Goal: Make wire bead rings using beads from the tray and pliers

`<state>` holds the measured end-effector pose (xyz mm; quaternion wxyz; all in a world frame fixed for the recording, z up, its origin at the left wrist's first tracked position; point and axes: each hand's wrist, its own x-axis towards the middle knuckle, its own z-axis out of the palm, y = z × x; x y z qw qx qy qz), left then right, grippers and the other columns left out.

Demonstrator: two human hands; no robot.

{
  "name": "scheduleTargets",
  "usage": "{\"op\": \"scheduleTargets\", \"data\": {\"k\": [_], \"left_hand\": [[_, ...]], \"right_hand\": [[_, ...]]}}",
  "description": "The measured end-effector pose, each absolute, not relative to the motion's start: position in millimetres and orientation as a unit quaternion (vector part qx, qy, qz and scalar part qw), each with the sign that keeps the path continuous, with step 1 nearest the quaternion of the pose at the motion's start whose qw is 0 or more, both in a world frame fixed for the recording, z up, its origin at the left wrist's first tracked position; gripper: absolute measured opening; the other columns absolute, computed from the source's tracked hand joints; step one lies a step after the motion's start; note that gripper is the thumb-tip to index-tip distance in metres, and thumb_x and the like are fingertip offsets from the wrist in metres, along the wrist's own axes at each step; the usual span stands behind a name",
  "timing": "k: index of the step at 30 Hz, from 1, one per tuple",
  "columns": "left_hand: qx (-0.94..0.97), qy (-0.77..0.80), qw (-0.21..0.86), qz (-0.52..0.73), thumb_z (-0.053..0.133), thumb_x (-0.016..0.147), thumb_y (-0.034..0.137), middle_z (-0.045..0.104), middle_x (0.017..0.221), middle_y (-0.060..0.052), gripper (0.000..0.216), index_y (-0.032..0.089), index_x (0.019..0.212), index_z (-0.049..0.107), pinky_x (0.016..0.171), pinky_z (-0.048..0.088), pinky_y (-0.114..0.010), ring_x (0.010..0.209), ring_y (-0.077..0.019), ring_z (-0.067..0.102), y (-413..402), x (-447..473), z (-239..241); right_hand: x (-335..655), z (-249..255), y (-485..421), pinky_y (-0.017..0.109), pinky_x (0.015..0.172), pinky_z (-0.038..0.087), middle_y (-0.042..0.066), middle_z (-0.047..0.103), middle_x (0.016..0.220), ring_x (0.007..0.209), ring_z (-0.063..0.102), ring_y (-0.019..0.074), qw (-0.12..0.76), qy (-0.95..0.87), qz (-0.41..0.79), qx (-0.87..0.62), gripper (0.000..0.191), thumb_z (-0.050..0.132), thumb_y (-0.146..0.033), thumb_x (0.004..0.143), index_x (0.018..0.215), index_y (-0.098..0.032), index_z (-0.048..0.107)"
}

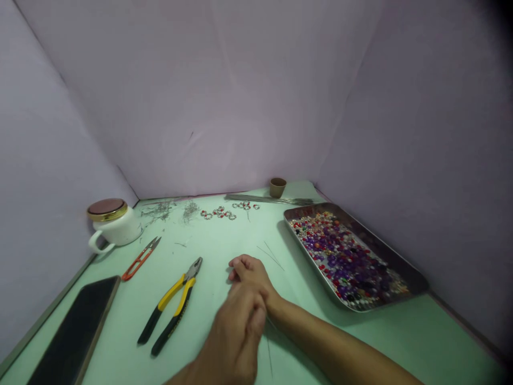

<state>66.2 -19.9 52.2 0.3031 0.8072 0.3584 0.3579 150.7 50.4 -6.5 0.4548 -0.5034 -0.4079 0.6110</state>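
My right hand (251, 274) reaches in at the middle of the table, fingers curled and thumb pressed to them. Whatever it may hold is too small to make out. Crossing in front of its wrist is my left hand (240, 326), closed, with most of its fingers hidden. Below the hands a thin wire (270, 355) runs toward the table's front. Two more short wires (272, 256) lie crossed just beyond my right hand. Pliers (176, 305) with yellow and black handles rest left of both hands, jaws pointing away.
On the right stands a metal tray (320, 275) of mixed beads. Beaded rings (220, 213), wire scraps (160, 210), a wire bundle (272, 200) and a small brown cup (277, 187) line the back. Orange thread snips (140, 260), a phone (76, 331) and a lidded white mug (120, 227) are left.
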Motion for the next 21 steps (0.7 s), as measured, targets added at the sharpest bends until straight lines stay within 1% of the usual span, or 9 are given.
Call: {"op": "scheduleTargets", "data": {"k": [2, 5, 7, 9, 11, 14, 16, 19, 21], "left_hand": [[0.800, 0.405, 0.271, 0.350, 0.031, 0.084, 0.017, 0.055, 0.091, -0.009, 0.014, 0.017, 0.088, 0.045, 0.085, 0.039, -0.035, 0.093, -0.0190, 0.049, -17, 62, 59], [0.833, 0.370, 0.212, 0.352, 0.035, 0.081, 0.013, 0.053, 0.100, -0.013, 0.016, 0.015, 0.092, 0.045, 0.088, 0.037, -0.039, 0.100, -0.0219, 0.046, -20, 63, 58], [0.844, 0.345, 0.201, 0.360, 0.035, 0.079, 0.011, 0.055, 0.096, -0.013, 0.013, 0.015, 0.084, 0.046, 0.085, 0.039, -0.038, 0.098, -0.0222, 0.047, -25, 67, 53], [0.845, 0.324, 0.223, 0.362, 0.034, 0.079, 0.012, 0.056, 0.087, -0.010, 0.013, 0.017, 0.075, 0.045, 0.077, 0.042, -0.034, 0.089, -0.0205, 0.050, -28, 70, 48], [0.848, 0.303, 0.235, 0.366, 0.033, 0.080, 0.014, 0.057, 0.084, -0.009, 0.013, 0.018, 0.072, 0.043, 0.073, 0.044, -0.033, 0.083, -0.0188, 0.051, -29, 71, 46], [0.852, 0.328, 0.178, 0.368, 0.034, 0.078, 0.011, 0.056, 0.096, -0.013, 0.013, 0.016, 0.078, 0.046, 0.082, 0.041, -0.039, 0.094, -0.0220, 0.049, -24, 69, 46], [0.853, 0.353, 0.130, 0.361, 0.035, 0.076, 0.007, 0.055, 0.099, -0.016, 0.014, 0.014, 0.080, 0.047, 0.086, 0.037, -0.044, 0.099, -0.0247, 0.046, -20, 67, 45], [0.868, 0.327, 0.130, 0.351, 0.037, 0.074, 0.008, 0.058, 0.085, -0.014, 0.015, 0.014, 0.070, 0.049, 0.076, 0.043, -0.040, 0.086, -0.0233, 0.051, -17, 67, 39], [0.872, 0.294, 0.202, 0.337, 0.040, 0.075, 0.013, 0.060, 0.074, -0.011, 0.016, 0.016, 0.062, 0.049, 0.065, 0.044, -0.034, 0.075, -0.0214, 0.053, -17, 69, 33]], "right_hand": [[153, -7, 49, 0.021, 0.046, 0.037, -0.002, 0.051, 0.054, 0.048, 0.046, 0.0084, 0.480, -0.433, 0.590, -0.483, 0.022, 0.052, -0.036, 0.072, 0.068, -0.014, 0.053], [153, -7, 46, 0.021, 0.045, 0.037, -0.002, 0.052, 0.056, 0.048, 0.047, 0.0086, 0.476, -0.430, 0.593, -0.486, 0.024, 0.049, -0.038, 0.075, 0.071, -0.015, 0.052], [151, -7, 46, 0.021, 0.042, 0.037, -0.002, 0.052, 0.056, 0.044, 0.046, 0.0082, 0.459, -0.413, 0.606, -0.502, 0.023, 0.047, -0.038, 0.076, 0.074, -0.016, 0.051], [149, -5, 46, 0.021, 0.039, 0.036, -0.003, 0.051, 0.055, 0.041, 0.045, 0.0081, 0.445, -0.394, 0.616, -0.517, 0.021, 0.046, -0.037, 0.076, 0.074, -0.017, 0.050], [147, -3, 47, 0.021, 0.038, 0.036, -0.004, 0.050, 0.054, 0.038, 0.044, 0.0082, 0.433, -0.379, 0.625, -0.528, 0.021, 0.045, -0.038, 0.076, 0.076, -0.017, 0.050], [148, 0, 46, 0.021, 0.039, 0.036, -0.004, 0.050, 0.052, 0.041, 0.044, 0.0078, 0.446, -0.394, 0.616, -0.517, 0.024, 0.048, -0.040, 0.074, 0.072, -0.016, 0.051], [150, 0, 45, 0.020, 0.042, 0.036, -0.003, 0.050, 0.053, 0.044, 0.045, 0.0076, 0.466, -0.409, 0.606, -0.498, 0.026, 0.051, -0.041, 0.073, 0.070, -0.015, 0.051], [149, -2, 43, 0.019, 0.040, 0.035, -0.003, 0.050, 0.054, 0.043, 0.045, 0.0074, 0.458, -0.407, 0.612, -0.501, 0.028, 0.049, -0.043, 0.074, 0.071, -0.016, 0.051], [146, -2, 43, 0.020, 0.036, 0.034, -0.004, 0.050, 0.053, 0.038, 0.044, 0.0072, 0.437, -0.400, 0.617, -0.518, 0.028, 0.046, -0.044, 0.075, 0.073, -0.016, 0.050]]}}
